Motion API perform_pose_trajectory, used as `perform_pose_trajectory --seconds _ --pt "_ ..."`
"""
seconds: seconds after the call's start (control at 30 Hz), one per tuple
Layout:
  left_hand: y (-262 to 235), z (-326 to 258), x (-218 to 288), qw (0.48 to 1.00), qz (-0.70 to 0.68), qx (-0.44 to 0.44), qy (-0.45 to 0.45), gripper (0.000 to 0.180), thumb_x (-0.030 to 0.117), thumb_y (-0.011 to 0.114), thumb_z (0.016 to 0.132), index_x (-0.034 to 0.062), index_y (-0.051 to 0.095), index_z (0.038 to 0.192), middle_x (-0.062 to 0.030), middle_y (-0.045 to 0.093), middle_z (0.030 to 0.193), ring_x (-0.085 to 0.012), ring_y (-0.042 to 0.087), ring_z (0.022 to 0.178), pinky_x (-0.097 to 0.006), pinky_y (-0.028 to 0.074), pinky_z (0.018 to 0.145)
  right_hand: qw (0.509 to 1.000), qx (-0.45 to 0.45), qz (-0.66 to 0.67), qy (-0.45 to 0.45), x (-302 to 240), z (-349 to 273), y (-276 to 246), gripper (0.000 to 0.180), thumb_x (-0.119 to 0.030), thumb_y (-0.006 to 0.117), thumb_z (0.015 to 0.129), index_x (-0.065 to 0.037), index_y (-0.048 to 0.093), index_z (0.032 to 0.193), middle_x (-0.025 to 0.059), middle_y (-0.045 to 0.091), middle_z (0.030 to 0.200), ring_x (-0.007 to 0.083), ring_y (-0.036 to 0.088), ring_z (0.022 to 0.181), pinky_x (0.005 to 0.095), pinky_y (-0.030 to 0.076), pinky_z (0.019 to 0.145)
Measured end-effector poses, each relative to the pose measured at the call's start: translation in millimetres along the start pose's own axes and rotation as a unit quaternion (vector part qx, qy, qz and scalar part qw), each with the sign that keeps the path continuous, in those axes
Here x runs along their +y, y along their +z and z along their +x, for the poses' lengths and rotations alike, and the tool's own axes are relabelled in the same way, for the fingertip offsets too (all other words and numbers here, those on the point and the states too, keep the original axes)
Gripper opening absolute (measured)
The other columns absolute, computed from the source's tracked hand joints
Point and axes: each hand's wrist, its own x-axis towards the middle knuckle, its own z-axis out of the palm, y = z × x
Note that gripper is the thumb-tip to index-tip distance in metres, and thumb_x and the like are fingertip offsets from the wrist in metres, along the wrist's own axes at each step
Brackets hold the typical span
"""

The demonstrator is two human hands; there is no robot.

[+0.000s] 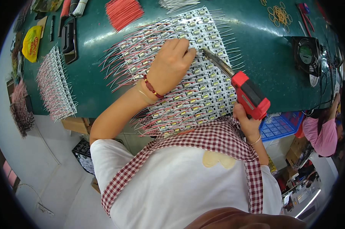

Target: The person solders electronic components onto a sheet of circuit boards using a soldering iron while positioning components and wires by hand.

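Note:
A large panel of small white circuit boards (218, 84) lies in front of me, its rows of yellowish parts trailing red and white wires (119, 68) to the left. Over the panel's upper middle, my left hand (170, 63) is closed in a pinch; whatever its fingertips hold is hidden. My right hand (249, 124) grips a red and black soldering gun (252, 95) at the panel's right edge. The gun's metal tip points up and left, reaching the boards just beside my left fingertips.
Red wires (123, 14) and white wires (178, 4) lie beyond the panel on the green table (256, 45). A second wired panel (56, 84) sits left, near a yellow bag (32, 44). Rubber bands (280, 16), a black device (306, 55) and a blue basket (281, 128) are right. A pink-sleeved person (321, 135) is beyond.

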Motion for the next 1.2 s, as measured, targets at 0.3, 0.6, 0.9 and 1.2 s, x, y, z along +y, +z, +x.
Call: perform_pose_trajectory --seconds 0.3,0.6,0.9,1.2 --pt "3 -2 2 1.000 0.003 0.002 0.002 0.026 -0.003 0.057 0.068 0.0004 0.063 0.093 -0.0099 0.045 0.078 -0.0259 0.051 0.075 -0.036 0.044 0.069 0.999 -0.002 -0.023 -0.027 -1 2 -2 0.017 -0.013 0.074 0.078 -0.003 0.067 0.089 0.0037 0.067 0.079 0.0115 0.062 0.068 0.0266 0.050 0.062" --pt "-5 1 0 0.998 0.041 0.003 0.045 0.023 0.001 0.060 0.068 0.0053 0.065 0.090 -0.0056 0.046 0.077 -0.0217 0.050 0.073 -0.032 0.039 0.064 0.997 -0.015 -0.004 -0.078 0 -6 -3 0.014 -0.011 0.056 0.092 0.002 0.056 0.088 0.0042 0.053 0.065 0.0113 0.051 0.056 0.0258 0.042 0.052" --pt "0 -8 10 0.999 -0.024 -0.008 0.027 0.023 -0.001 0.061 0.067 0.0045 0.065 0.089 -0.0062 0.045 0.075 -0.0223 0.048 0.071 -0.034 0.041 0.065 0.998 -0.018 0.007 -0.057 10 -21 -5 0.019 -0.016 0.055 0.093 0.001 0.055 0.085 0.0047 0.053 0.066 0.0125 0.051 0.058 0.0255 0.043 0.055" --pt "0 -6 11 0.999 -0.032 -0.024 0.009 0.023 -0.002 0.061 0.067 0.0034 0.064 0.089 -0.0081 0.046 0.077 -0.0248 0.049 0.075 -0.035 0.042 0.070 0.991 -0.067 -0.054 -0.101 19 -16 -8 0.018 -0.015 0.056 0.093 0.000 0.053 0.084 0.0045 0.054 0.069 0.0114 0.052 0.062 0.0252 0.043 0.058"
